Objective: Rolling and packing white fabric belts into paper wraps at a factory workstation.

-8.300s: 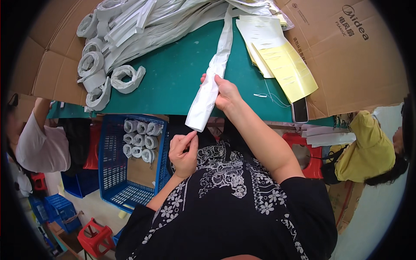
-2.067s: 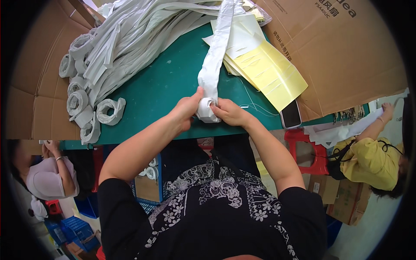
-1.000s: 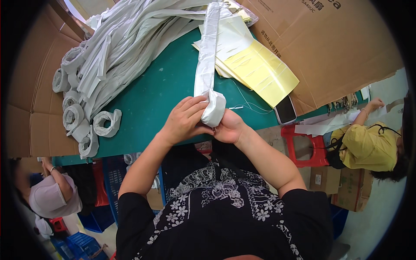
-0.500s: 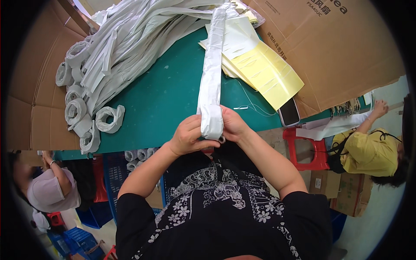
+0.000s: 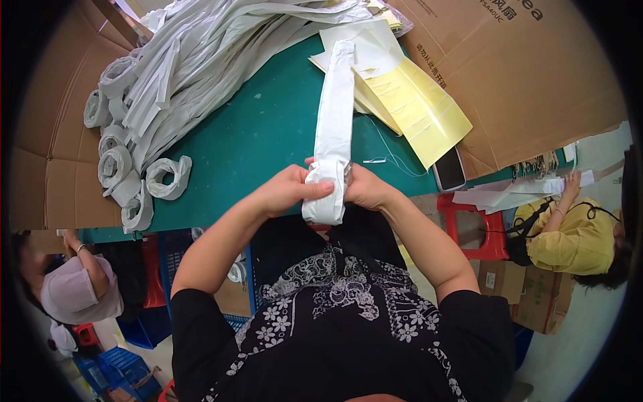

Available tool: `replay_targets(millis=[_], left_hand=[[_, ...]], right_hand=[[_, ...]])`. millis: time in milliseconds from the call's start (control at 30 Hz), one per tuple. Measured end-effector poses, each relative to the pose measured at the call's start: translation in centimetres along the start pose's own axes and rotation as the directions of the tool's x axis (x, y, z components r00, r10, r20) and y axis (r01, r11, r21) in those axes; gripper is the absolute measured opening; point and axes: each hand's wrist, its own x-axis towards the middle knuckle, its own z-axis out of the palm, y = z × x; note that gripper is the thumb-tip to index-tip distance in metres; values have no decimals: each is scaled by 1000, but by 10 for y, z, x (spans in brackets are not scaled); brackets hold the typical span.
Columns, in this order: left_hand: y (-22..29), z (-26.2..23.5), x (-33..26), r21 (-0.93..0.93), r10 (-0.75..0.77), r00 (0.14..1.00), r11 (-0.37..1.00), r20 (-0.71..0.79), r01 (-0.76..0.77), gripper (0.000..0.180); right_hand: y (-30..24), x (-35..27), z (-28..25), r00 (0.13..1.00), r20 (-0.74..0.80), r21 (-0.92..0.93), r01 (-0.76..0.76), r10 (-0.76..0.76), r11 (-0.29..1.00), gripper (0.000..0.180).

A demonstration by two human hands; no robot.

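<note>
A long white paper-wrapped strip (image 5: 335, 107) stretches away from me over the green table, its near end wound into a coil (image 5: 324, 206) at the table's front edge. My left hand (image 5: 287, 191) grips the coil from the left, thumb laid across its top. On the other side my right hand (image 5: 366, 187) holds the coil, its fingers partly hidden behind it. The strip's far end overlaps a stack of yellow and white sheets (image 5: 432, 117). Several finished-looking white coils (image 5: 169, 179) lie at the table's left, beside a heap of long white strips (image 5: 201, 74).
Cardboard (image 5: 516, 87) stands at the right, with a phone (image 5: 449, 169) by its edge. More cardboard (image 5: 53, 147) borders the left. Loose thread lies on the green table (image 5: 248, 134). Two people work nearby; a red stool (image 5: 492, 234) is near the one in yellow (image 5: 569, 238).
The strip's far end has drawn nearer to me, so less of it lies stretched out. My left thumb has moved from below the coil onto its top.
</note>
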Motion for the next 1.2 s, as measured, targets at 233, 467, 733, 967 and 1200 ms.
replay_targets(millis=[233, 467, 733, 967, 1200], left_hand=[[-4, -2, 14, -94, 9, 992, 995, -123, -21, 36], [-18, 20, -2, 873, 822, 516, 48, 241, -485, 36], [-20, 19, -14, 678, 723, 654, 368, 222, -637, 21], [-13, 15, -12, -27, 157, 984, 987, -89, -160, 27], [-43, 13, -11, 217, 505, 835, 859, -217, -463, 42]], right_hand=[[20, -2, -7, 954, -240, 454, -53, 179, 890, 28], [27, -9, 11, 999, 0, 863, -26, 50, 504, 34], [13, -11, -22, 997, -30, 511, 81, -76, 856, 67], [1, -5, -19, 991, 132, -223, 49, -20, 974, 49], [6, 2, 5, 939, -328, 169, -46, 100, 985, 21]])
